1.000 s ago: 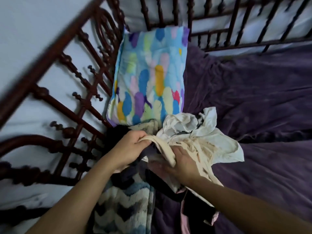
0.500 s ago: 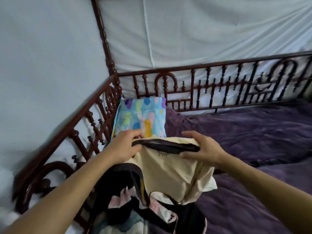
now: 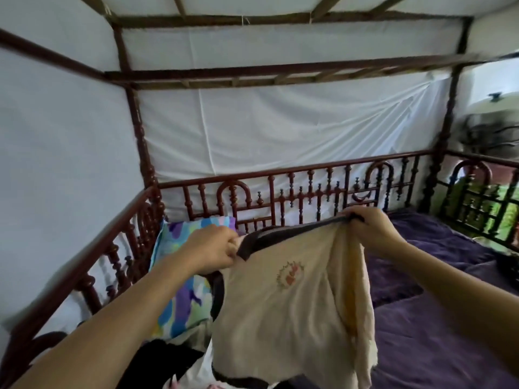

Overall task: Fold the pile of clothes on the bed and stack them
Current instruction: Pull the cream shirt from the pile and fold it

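Above clothes pile [image 3: 179, 357], right of pillow [image 3: 182, 290]: cream shirt [image 3: 292, 313] now lifted clear, stretched. Left hand [image 3: 213, 248], right hand [image 3: 368, 228] apart, pinching dark neckline. Ready for first fold.

Dim, soft daylight overall. It filters evenly through the white netting [image 3: 295, 130] behind my bed rail [image 3: 295, 175]; no hard shadows anywhere. Brightest patch sits far right, where green outdoor light [image 3: 502, 209] shows past the railing. My forearms read flat, slightly shaded underneath. The purple bedspread [image 3: 438, 318] goes murky, detail lost in its folds. Motion blur smears the overhead canopy beams [image 3: 252, 71] and the right edge. Wide-angle bending curves the left rail and posts. The cream shirt [image 3: 292, 304] between my hands is soft, weave barely resolved. No glare.
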### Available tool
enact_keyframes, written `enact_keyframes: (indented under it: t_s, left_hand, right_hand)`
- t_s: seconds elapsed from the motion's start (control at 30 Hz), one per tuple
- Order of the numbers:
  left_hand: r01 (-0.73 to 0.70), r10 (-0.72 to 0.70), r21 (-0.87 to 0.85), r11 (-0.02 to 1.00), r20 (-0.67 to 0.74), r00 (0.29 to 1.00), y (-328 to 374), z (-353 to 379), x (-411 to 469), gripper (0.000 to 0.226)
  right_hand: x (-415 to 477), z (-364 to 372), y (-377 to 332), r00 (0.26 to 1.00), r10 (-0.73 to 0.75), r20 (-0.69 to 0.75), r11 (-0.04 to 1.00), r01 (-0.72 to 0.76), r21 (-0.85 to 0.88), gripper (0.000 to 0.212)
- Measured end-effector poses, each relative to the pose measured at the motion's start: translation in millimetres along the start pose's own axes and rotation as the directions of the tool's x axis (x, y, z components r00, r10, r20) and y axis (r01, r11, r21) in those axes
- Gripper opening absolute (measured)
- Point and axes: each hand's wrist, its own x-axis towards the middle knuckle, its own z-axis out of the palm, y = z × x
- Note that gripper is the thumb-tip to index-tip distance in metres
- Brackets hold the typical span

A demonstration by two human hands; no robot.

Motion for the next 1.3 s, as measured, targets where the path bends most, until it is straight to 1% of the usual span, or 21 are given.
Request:
enact_keyframes:
  t_s: [0.07, 0.13, 0.2, 0.23, 0.3, 0.33, 0.4, 0.43, 0.47, 0.53, 0.57, 0.67, 0.73, 0.77, 0.83, 0.9, 0.97, 1.07, 1.13, 1.2, 1.3]
  left_hand:
    - [0.051, -0.054, -0.051, 0.997, -0.059, 0.997, 0.2, -1.4, 1.5, 0.030]
    - [0.078, -0.121, -0.390, 0.918, -0.088, 0.989, -0.7, -1.1, 2.9, 0.031]
    - [0.014, -0.166, -0.697, 0.717, -0.151, 0.974, 9.7, -1.6, 6.2, 0.019]
    - [-0.033, -0.176, -0.762, 0.646, -0.191, 0.966, 20.2, -2.6, 8.4, 0.015]
    - [-0.117, -0.138, -0.778, 0.618, -0.253, 0.957, 48.7, -3.6, 13.9, 0.015]
    - [-0.152, -0.088, -0.762, 0.629, -0.264, 0.961, 63.8, -3.5, 16.5, 0.015]
    - [-0.190, 0.017, -0.729, 0.658, -0.238, 0.971, 91.1, -1.1, 21.3, 0.015]
    - [-0.194, 0.052, -0.716, 0.670, -0.215, 0.975, 101.8, 1.1, 23.0, 0.015]
    - [-0.189, 0.072, -0.714, 0.674, -0.190, 0.979, 110.0, 4.3, 24.1, 0.016]
    - [-0.149, 0.060, -0.726, 0.671, -0.148, 0.987, 115.9, 9.7, 23.2, 0.014]
    - [-0.123, 0.029, -0.734, 0.668, -0.139, 0.990, 113.4, 11.1, 20.4, 0.014]
    - [-0.012, -0.070, -0.819, 0.574, -0.063, 0.996, 94.0, 20.4, 2.7, 0.033]
    - [0.120, -0.043, -0.838, 0.532, 0.114, 0.993, 86.5, 43.5, -15.7, 0.059]
    - [0.181, -0.021, -0.809, 0.559, 0.205, 0.979, 87.6, 61.5, -26.3, 0.066]
    - [0.234, 0.012, -0.743, 0.627, 0.309, 0.951, 94.6, 101.9, -45.1, 0.046]
    - [0.219, -0.025, -0.672, 0.707, 0.285, 0.958, 99.5, 135.6, -56.7, 0.007]
    - [0.244, -0.131, -0.643, 0.726, 0.218, 0.967, 96.8, 151.4, -55.0, 0.033]
    - [0.314, -0.335, -0.585, 0.748, 0.074, 0.939, 94.0, 148.1, -42.1, 0.036]
    - [0.336, -0.462, -0.665, 0.667, -0.014, 0.887, 94.3, 137.1, -29.8, 0.031]
    - [0.277, -0.544, -0.819, 0.502, -0.050, 0.838, 99.5, 121.3, -18.1, 0.027]
    - [0.133, -0.551, -0.909, 0.396, -0.119, 0.826, 111.1, 91.3, -3.0, 0.024]
  right_hand:
    - [9.5, -22.1, 3.9, 0.991, 0.117, -0.060, 0.978, -0.105, 0.179, 0.039]
    - [9.6, -37.6, 11.0, 0.977, 0.195, -0.083, 0.952, -0.168, 0.255, 0.036]
    - [2.8, -46.9, 21.6, 0.976, 0.212, -0.048, 0.972, -0.206, 0.113, 0.027]
    - [-3.7, -50.5, 24.3, 0.977, 0.214, -0.005, 0.974, -0.214, -0.071, 0.023]
    - [-21.2, -51.0, 23.6, 0.975, 0.201, 0.098, 0.919, -0.153, -0.363, 0.016]
    - [-30.3, -45.6, 20.3, 0.967, 0.166, 0.195, 0.932, -0.090, -0.350, 0.027]
    - [-48.0, -25.9, 3.4, 0.909, 0.053, 0.414, 0.994, -0.009, -0.108, 0.068]
    - [-56.0, -13.3, -6.1, 0.869, -0.010, 0.494, 1.000, 0.004, 0.013, 0.074]
    - [-62.5, 1.3, -12.7, 0.845, -0.076, 0.529, 0.994, 0.020, 0.112, 0.063]
    - [-73.0, 25.4, -20.7, 0.867, -0.106, 0.486, 0.978, 0.002, 0.211, 0.015]
    - [-74.5, 30.3, -22.0, 0.890, -0.093, 0.446, 0.960, -0.038, 0.277, 0.012]
    - [-70.7, 26.5, -22.1, 0.925, 0.018, 0.379, 0.832, -0.225, 0.508, 0.017]
    - [-62.8, 16.1, -25.9, 0.920, 0.043, 0.389, 0.746, -0.289, 0.600, 0.022]
    - [-58.0, 11.4, -28.6, 0.913, 0.054, 0.404, 0.717, -0.317, 0.621, 0.024]
    - [-47.5, 4.2, -32.2, 0.902, 0.076, 0.426, 0.668, -0.363, 0.650, 0.026]
    - [-37.8, -4.9, -32.0, 0.907, 0.083, 0.413, 0.642, -0.365, 0.674, 0.028]
    - [-29.8, -14.7, -26.2, 0.921, 0.087, 0.379, 0.652, -0.341, 0.677, 0.032]
    - [-24.4, -29.3, -9.8, 0.938, 0.130, 0.323, 0.697, -0.318, 0.643, 0.039]
    - [-20.1, -36.9, 4.1, 0.955, 0.169, 0.244, 0.753, -0.285, 0.593, 0.034]
    - [-16.7, -46.2, 17.8, 0.951, 0.196, 0.240, 0.782, -0.299, 0.546, 0.026]
    - [-16.6, -69.1, 35.7, 0.883, 0.183, 0.431, 0.781, -0.397, 0.482, 0.036]
